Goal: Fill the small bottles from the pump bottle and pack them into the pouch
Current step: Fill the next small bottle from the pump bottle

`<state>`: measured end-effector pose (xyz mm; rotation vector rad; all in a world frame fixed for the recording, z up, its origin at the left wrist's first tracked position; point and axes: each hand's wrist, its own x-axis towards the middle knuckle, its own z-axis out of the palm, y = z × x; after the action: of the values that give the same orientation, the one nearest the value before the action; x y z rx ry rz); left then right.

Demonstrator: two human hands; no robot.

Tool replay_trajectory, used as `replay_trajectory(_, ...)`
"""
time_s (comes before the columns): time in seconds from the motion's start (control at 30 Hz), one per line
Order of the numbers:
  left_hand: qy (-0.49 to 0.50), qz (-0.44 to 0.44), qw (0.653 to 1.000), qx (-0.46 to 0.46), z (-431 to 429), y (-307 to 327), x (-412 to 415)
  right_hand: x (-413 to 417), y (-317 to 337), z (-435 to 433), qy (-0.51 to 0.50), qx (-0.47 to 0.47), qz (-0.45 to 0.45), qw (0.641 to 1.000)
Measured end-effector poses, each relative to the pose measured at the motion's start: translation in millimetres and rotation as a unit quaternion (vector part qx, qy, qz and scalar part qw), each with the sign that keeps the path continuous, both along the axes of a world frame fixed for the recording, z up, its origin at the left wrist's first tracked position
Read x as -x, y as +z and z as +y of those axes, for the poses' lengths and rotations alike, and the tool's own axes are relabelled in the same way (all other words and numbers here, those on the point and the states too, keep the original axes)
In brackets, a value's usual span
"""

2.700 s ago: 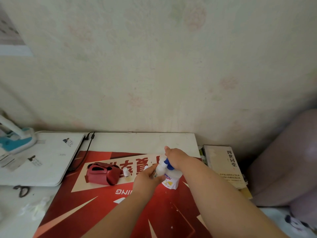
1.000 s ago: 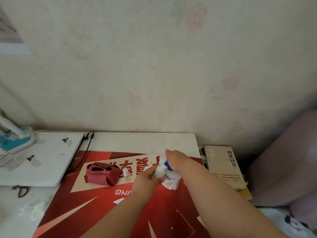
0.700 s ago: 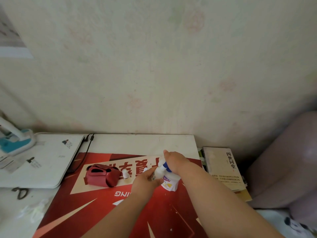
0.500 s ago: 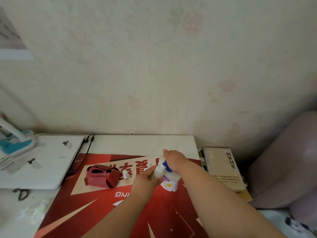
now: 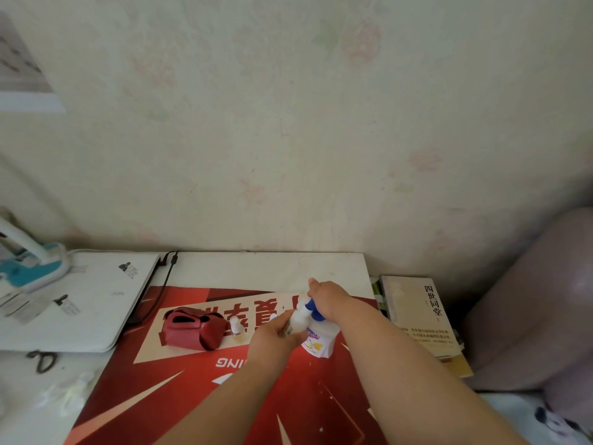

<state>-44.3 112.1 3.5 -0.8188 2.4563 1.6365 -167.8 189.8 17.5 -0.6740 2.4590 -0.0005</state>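
Pressing on the blue head of the pump bottle (image 5: 319, 343), the right hand (image 5: 330, 298) sat just right of the frame's centre with its fingers curled over the pump, probably so that the arm's weight could drive the stroke. The left hand (image 5: 272, 337) gripped a small bottle (image 5: 296, 321), fingers wrapped round it, and held its mouth up against the nozzle, likely to catch whatever came out; how full it was could not be told. The pump bottle stood upright on a red mat (image 5: 192, 396) laid over the bench (image 5: 256, 268), which kept it steady under the push. A second small bottle (image 5: 236, 329), white-topped, stood left of the hands, just beside the red pouch (image 5: 192, 327); something pale yellow showed in its lower part, so it seemed already filled and waiting. The pouch lay at centre left with dark openings on top and nothing visible inside, so packing looked not yet begun
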Motion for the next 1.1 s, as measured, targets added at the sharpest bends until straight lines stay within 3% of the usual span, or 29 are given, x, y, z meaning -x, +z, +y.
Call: replay_trajectory(1.1,0.007,-0.009,1.0,-0.028,2.7,6.3,-2.9,-1.4,7.1,-0.8,0.004,-0.019,-0.005,1.0)
